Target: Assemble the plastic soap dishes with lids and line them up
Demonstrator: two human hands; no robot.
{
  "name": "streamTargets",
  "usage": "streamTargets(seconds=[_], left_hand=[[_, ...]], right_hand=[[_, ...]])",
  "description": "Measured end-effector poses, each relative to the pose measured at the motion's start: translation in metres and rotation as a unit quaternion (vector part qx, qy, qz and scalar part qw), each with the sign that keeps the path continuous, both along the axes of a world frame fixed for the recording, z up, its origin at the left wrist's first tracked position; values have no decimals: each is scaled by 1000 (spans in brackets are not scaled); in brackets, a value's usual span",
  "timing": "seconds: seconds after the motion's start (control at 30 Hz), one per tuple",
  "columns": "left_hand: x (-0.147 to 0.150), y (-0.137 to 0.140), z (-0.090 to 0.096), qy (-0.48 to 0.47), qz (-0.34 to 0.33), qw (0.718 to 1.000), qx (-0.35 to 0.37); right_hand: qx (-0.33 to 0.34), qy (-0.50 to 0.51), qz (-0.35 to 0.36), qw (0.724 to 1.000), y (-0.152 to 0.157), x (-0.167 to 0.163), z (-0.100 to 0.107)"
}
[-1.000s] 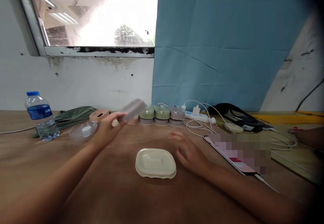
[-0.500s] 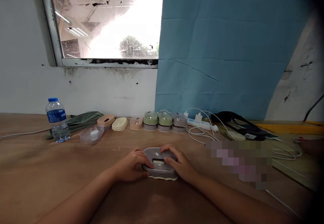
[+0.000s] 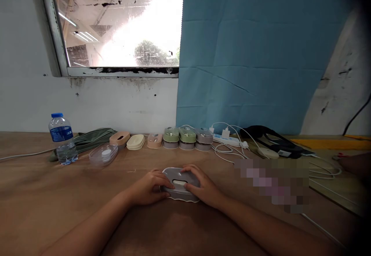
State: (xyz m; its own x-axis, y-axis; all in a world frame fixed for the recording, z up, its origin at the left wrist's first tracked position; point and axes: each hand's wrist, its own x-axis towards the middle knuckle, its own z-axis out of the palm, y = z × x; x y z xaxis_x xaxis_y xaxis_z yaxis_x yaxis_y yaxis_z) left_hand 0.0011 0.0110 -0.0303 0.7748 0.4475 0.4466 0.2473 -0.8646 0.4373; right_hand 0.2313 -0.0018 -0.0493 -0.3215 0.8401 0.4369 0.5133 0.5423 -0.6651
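A grey oval plastic box (image 3: 182, 193) with a slot in its lid and a wavy pale rim along the bottom sits on the brown tabletop (image 3: 162, 229). Something whitish shows through the slot. My left hand (image 3: 155, 188) grips its left end, thumb low on the side and fingers over the lid. At the right end, my right hand (image 3: 201, 186) is closed round the box, with fingers on the lid's far edge and the thumb beside the slot. Whatever lies under the box is hidden.
Along the wall stand stacked green and grey boxes (image 3: 187, 137), a peach box (image 3: 155, 140), cream lids (image 3: 135, 142) and a clear tray (image 3: 103, 154). A water bottle (image 3: 62, 138) is at left. A power strip (image 3: 226, 139), cables and black straps (image 3: 276, 144) lie at right.
The box tips slightly, its lid now facing me more, with both hands still on it. The whole view has shifted a little.
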Motion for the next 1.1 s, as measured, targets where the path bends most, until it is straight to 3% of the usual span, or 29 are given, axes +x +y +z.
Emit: streamTargets(seconds=[0.17, 0.27, 0.33, 0.4, 0.5, 0.57, 0.7, 0.87, 1.0, 1.1], left_hand=[[-6, 0, 6, 32, -3, 999, 31], [-25, 13, 12, -1, 110, 988, 113], [-47, 27, 16, -32, 252, 949, 189], [-72, 41, 19, 0, 392, 890, 233], [-110, 56, 20, 126, 561, 795, 194], [-128, 61, 18, 195, 606, 761, 125], [-148, 67, 13, 226, 612, 757, 35], [-145, 68, 15, 169, 611, 770, 71], [-124, 59, 23, -38, 563, 808, 170], [-95, 50, 25, -275, 452, 840, 123]], right_hand=[[1, -22, 18, 1000, -2, 1, -1], [-8, -26, 19, 999, -3, 3, 0], [-17, -31, 17, 999, -3, 3, 1], [-21, -35, 16, 999, -3, 2, 2], [-19, -32, 18, 999, -3, 2, 2], [-16, -28, 19, 999, -3, 1, 1], [-12, -30, 19, 999, -3, 1, 1], [-12, -41, 14, 999, -4, 3, 2], [-14, -59, 14, 998, -4, 4, 3], [8, -80, 15, 997, -4, 4, 5]])
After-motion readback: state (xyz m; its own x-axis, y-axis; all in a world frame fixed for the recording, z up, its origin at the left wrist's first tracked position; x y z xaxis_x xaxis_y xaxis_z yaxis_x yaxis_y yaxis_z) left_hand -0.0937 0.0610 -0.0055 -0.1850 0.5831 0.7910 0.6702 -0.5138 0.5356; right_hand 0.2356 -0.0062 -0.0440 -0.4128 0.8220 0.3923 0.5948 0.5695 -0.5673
